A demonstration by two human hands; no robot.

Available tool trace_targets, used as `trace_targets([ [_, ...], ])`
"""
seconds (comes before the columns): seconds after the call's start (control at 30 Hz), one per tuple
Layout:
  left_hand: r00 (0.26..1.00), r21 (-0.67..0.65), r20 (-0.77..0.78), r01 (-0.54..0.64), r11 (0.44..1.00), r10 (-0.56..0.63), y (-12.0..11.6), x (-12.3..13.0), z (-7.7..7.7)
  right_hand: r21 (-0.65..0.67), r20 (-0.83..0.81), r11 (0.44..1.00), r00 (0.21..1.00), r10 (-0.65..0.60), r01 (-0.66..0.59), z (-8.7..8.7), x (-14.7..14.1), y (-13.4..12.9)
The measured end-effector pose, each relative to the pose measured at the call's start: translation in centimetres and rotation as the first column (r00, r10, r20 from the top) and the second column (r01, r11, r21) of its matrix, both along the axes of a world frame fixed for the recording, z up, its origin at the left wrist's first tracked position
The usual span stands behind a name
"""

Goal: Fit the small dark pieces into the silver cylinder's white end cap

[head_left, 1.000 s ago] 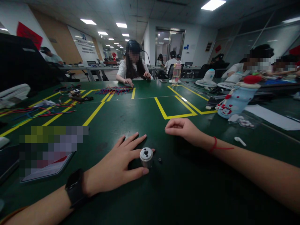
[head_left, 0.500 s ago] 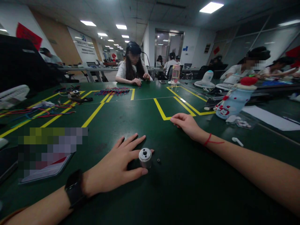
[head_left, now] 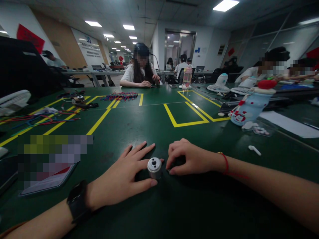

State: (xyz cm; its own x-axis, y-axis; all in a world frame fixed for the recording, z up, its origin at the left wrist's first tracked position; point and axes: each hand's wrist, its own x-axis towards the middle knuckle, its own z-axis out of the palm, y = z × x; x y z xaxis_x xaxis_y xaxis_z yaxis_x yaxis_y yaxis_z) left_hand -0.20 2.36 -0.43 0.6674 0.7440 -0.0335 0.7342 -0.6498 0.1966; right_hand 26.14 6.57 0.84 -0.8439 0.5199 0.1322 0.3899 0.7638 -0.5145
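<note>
A small silver cylindrical motor [head_left: 154, 169] stands upright on the green table, its shaft end facing up. My left hand [head_left: 119, 177] lies flat with three fingers spread; its forefinger passes behind the motor and its thumb rests in front, holding it between them. Just right of the motor, my right hand [head_left: 188, 160] is closed in a pinch. Thumb and forefinger meet at a tiny ring-shaped metal part [head_left: 168, 170] at table level, mostly hidden by the fingertips.
A phone-like slab [head_left: 50, 186] lies left of my left hand. Colored wires [head_left: 57, 116] and a wire pile [head_left: 119, 96] lie farther off. To the right are a white earbud [head_left: 254, 150], a blue bottle [head_left: 250, 108] and paper [head_left: 289, 124]. A person [head_left: 139, 69] sits opposite.
My right hand has come down and toward me, reaching the tiny metal part and closing on it. My left hand and the motor have stayed in place.
</note>
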Motion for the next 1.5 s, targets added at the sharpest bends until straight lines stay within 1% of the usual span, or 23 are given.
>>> trace_targets([
  [0.07,1.000,0.001,0.000,0.000,1.000,0.000,0.0,0.0,-0.1,-0.020,-0.031,1.000,0.999,-0.010,0.009,-0.2,-0.2,0.0],
  [0.13,1.000,0.004,0.007,-0.003,1.000,0.003,-0.1,-0.1,-0.1,-0.082,-0.127,0.996,0.990,-0.054,0.043,-0.2,-0.4,0.1],
  [0.23,1.000,0.004,0.031,-0.005,1.000,0.005,-0.2,-0.3,-0.1,-0.140,-0.308,0.979,0.933,-0.184,0.147,0.4,-1.2,-0.4],
  [0.27,0.999,0.002,0.041,-0.005,1.000,0.005,-0.2,-0.3,-0.1,-0.140,-0.355,0.976,0.911,-0.209,0.169,0.7,-1.5,-0.8],
  [0.33,0.998,0.000,0.062,-0.001,1.000,0.001,-0.3,-0.4,-0.1,-0.128,-0.411,0.976,0.886,-0.214,0.177,1.2,-2.4,-1.6],
  [0.4,0.997,0.004,0.072,0.002,1.000,-0.002,-0.3,-0.3,-0.1,-0.108,-0.427,0.981,0.883,-0.193,0.163,1.5,-3.1,-2.5],
  [0.57,0.998,0.019,0.061,-0.004,1.000,0.002,-0.4,-0.3,-0.1,-0.061,-0.379,0.985,0.910,-0.170,0.159,1.7,-4.0,-3.5],
  [0.7,0.999,0.017,0.045,0.000,1.000,-0.001,-0.3,-0.4,0.0,-0.091,-0.358,0.981,0.914,-0.190,0.169,1.9,-3.9,-3.5],
  [0.77,0.999,0.010,0.045,0.004,1.000,-0.005,-0.3,-0.4,0.0,-0.142,-0.379,0.965,0.889,-0.258,0.219,1.8,-3.5,-3.0],
  [0.87,0.998,0.000,0.063,-0.005,1.000,0.005,-0.3,-0.4,0.1,-0.254,-0.432,0.907,0.800,-0.416,0.335,1.1,-2.2,-0.9],
  [0.93,0.998,-0.005,0.068,-0.012,1.000,0.013,-0.3,-0.4,0.1,-0.338,-0.453,0.837,0.705,-0.546,0.430,0.2,-1.0,1.2],
  [1.0,0.997,-0.007,0.071,-0.013,1.000,0.013,-0.3,-0.4,0.1,-0.446,-0.450,0.726,0.570,-0.688,0.524,-0.9,0.4,3.3],
  [1.03,0.997,-0.007,0.075,-0.012,1.000,0.012,-0.3,-0.4,0.1,-0.467,-0.456,0.694,0.523,-0.720,0.548,-1.4,1.0,4.2],
  [1.1,0.996,-0.011,0.084,-0.009,1.000,0.010,-0.3,-0.4,0.1,-0.496,-0.461,0.661,0.474,-0.750,0.564,-2.2,1.9,5.5],
  [1.2,0.996,-0.012,0.085,-0.016,1.000,0.017,-0.3,-0.3,0.0,-0.501,-0.460,0.662,0.476,-0.749,0.557,-2.7,2.2,6.0],
  [1.37,0.999,-0.009,0.047,-0.017,1.000,0.017,-0.2,-0.2,0.1,-0.483,-0.445,0.674,0.507,-0.739,0.559,-2.5,1.9,5.5],
  [1.5,0.998,-0.005,0.059,-0.019,1.000,0.019,-0.2,-0.2,0.1,-0.455,-0.435,0.687,0.532,-0.727,0.566,-2.5,2.0,5.5],
])
